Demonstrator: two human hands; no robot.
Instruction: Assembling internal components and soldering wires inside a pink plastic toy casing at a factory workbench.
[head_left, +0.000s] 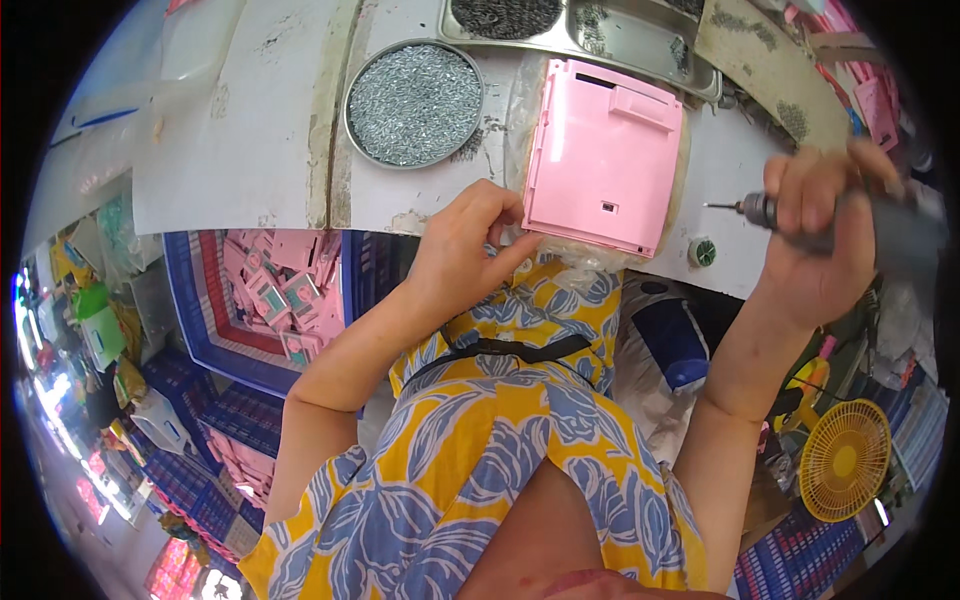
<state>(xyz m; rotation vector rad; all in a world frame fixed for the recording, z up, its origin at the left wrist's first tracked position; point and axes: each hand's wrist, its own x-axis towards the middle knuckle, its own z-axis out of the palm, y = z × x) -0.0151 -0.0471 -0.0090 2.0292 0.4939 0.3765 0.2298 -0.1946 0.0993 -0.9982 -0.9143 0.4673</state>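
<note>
A pink plastic case (600, 160) with a raised block near its far edge and a small slot near its near edge lies on a padded, plastic-wrapped spot of the worktable. At its near left corner, my left hand (470, 235) is closed, thumb and forefinger pinching the edge. Off to the right of the case, my right hand (815, 220) is wrapped round a dark electric screwdriver (855, 228). The driver's thin bit points left, apart from the case; its rear end is blurred. A round metal tray (415, 62) full of small silvery screws stands left of the case.
Steel trays (640, 55) with dark screws stand at the back. A small green-topped round object (702, 251) sits by the table's front edge. Below left, a blue crate (205, 345) holds pink parts. A yellow fan (845, 460) is at lower right.
</note>
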